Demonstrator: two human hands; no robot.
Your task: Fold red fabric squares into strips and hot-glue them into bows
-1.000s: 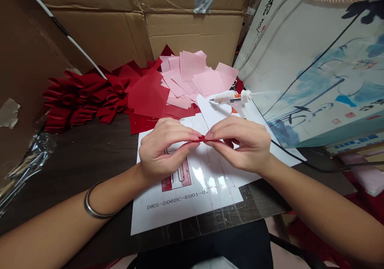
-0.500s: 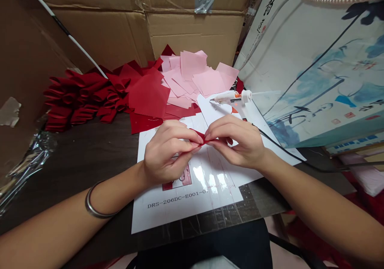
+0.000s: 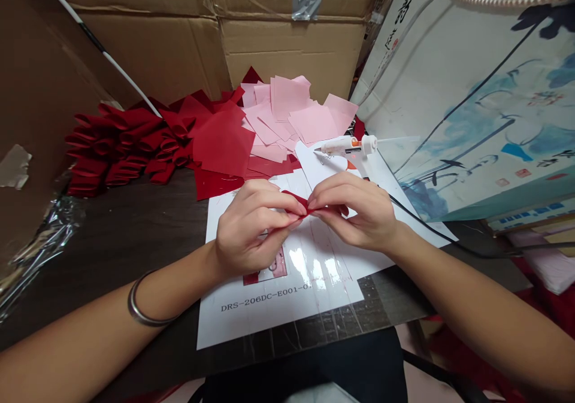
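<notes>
A small piece of red fabric (image 3: 294, 197) is pinched between both hands above the printed white sheet (image 3: 278, 325). My left hand (image 3: 251, 226) grips one side of it with thumb and fingertips. Against the other side, fingertips of my right hand (image 3: 354, 211) press together, almost touching the left ones. Most of the fabric is hidden by the fingers. Just beyond my right hand, a white hot glue gun (image 3: 348, 147) stands with its nozzle pointing left. Flat red fabric squares (image 3: 224, 142) and pink fabric squares (image 3: 291, 100) lie behind the hands.
Folded red fabric pieces (image 3: 121, 145) are heaped at the back left. Cardboard (image 3: 291, 50) walls the back and left. A painted white panel (image 3: 476, 103) leans at the right. The black cord (image 3: 422, 218) runs across the table's right side.
Both hands stay in nearly the same place, still pinching the red fabric. The fingers and the fabric have shifted only very slightly.
</notes>
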